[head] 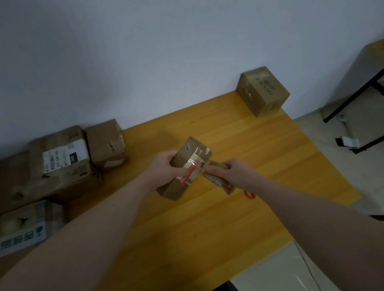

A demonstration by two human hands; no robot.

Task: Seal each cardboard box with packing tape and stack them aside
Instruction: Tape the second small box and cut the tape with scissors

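A small cardboard box [187, 155] with a red-printed label under shiny clear tape sits tilted at the middle of the yellow wooden table [215, 224]. My left hand [165, 164] grips its left side. My right hand [232, 168] holds a roll of packing tape [219, 177] right beside the box's right edge, with a strip of tape running onto the box's top. A red-handled tool [250, 196], maybe scissors, lies mostly hidden behind my right wrist.
One cardboard box [262, 91] stands at the table's far right corner by the wall. Several more boxes crowd the left: one with a white label [63, 162], a plain one [107, 145], and one with blue print [25, 229]. A black-framed table [370, 90] stands at right.
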